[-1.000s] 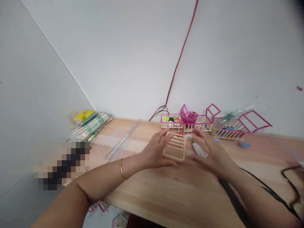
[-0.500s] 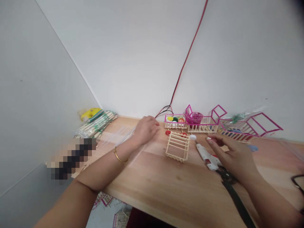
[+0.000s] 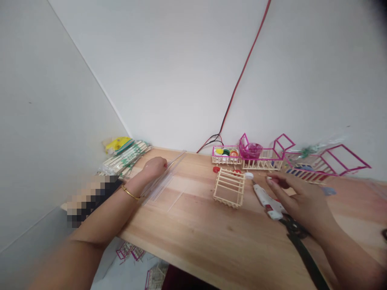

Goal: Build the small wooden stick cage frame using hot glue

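My left hand (image 3: 153, 166) reaches far left across the wooden table (image 3: 211, 237). Its fingers are curled down onto a bundle of clear thin sticks (image 3: 161, 181). A small cage of pale wooden sticks (image 3: 229, 187) stands alone at the table's middle. My right hand (image 3: 298, 197) hovers over the rear of a white glue gun (image 3: 266, 198) that lies on the table. Its thumb and forefinger are pinched together just above the gun; what they hold is too small to make out.
Pink and wooden stick frames (image 3: 302, 159), a pink bowl (image 3: 250, 150) and a tray of coloured caps (image 3: 226, 153) line the wall. Packs of wooden sticks (image 3: 122, 159) lie at the left corner. A black cord (image 3: 305, 253) trails from the gun; red and black wires (image 3: 238, 76) climb the wall.
My left hand let go of the wooden cage and moved left to the clear sticks. My right hand drew back from the cage to above the glue gun.
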Demonstrator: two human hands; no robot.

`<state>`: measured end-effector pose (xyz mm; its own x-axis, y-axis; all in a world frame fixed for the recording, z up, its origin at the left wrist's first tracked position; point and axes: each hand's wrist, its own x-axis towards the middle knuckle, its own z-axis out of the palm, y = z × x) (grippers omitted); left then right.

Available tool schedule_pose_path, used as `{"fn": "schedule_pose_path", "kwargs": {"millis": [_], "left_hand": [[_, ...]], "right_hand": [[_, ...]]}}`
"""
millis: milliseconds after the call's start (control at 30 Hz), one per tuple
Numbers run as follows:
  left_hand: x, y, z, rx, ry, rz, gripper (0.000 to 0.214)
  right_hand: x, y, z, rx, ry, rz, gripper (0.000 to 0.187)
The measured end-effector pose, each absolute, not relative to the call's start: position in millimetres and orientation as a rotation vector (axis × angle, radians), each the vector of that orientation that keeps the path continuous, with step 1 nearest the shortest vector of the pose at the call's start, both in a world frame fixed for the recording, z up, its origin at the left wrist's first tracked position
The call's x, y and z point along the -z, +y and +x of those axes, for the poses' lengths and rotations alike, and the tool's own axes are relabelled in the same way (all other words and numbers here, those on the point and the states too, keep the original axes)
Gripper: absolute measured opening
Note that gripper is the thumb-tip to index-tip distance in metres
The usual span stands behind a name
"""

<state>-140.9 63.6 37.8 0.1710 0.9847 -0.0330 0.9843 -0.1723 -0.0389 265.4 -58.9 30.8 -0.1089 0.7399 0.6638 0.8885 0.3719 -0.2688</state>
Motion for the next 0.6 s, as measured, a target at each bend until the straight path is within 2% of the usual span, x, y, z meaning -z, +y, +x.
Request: {"fn": "schedule_pose_path", "kwargs": {"millis": [233, 600], "left_hand": [[-43.1, 62.8, -141.1, -0.076, -2.069, -2.299, 0.031], [-46.6, 71.1, -104.0, -0.182, -2.154, -2.264, 0.028]], "right_hand": [[-31.8, -59.2, 265.7, 0.246, -1.916, -1.403, 0.027], [-29.4, -58.2, 267.1, 0.198, -1.928, -1.409, 0.026]]}}
